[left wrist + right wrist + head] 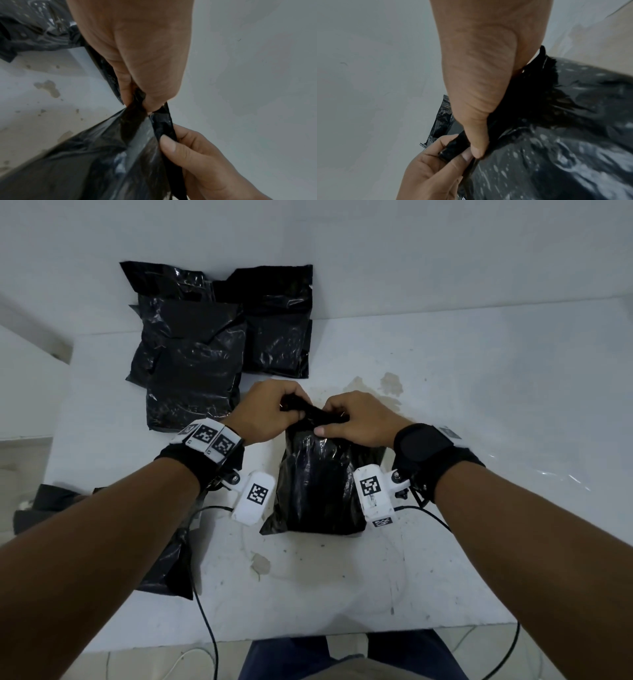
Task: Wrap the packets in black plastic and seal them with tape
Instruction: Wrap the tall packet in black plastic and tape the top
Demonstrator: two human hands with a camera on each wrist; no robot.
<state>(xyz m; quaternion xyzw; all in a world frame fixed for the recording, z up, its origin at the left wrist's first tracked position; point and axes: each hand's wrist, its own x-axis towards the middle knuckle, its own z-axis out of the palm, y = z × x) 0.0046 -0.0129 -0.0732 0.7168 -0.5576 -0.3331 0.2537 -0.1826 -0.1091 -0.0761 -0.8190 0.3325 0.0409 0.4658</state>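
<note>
One black plastic bag at centre frame, standing on the white table, its top edge bunched up between both hands. Left hand curled tight, thumb and fingers pinching the gathered plastic. Right hand clamped on the same edge just beside it, thumb pressed flat along the fold, fingers hidden behind the plastic. Knuckles nearly touching. In the upper left of the frame, a pile of wrapped packets, at least three, overlapping; exact count hard to tell. At lower left, more loose black plastic under the left forearm.
</note>
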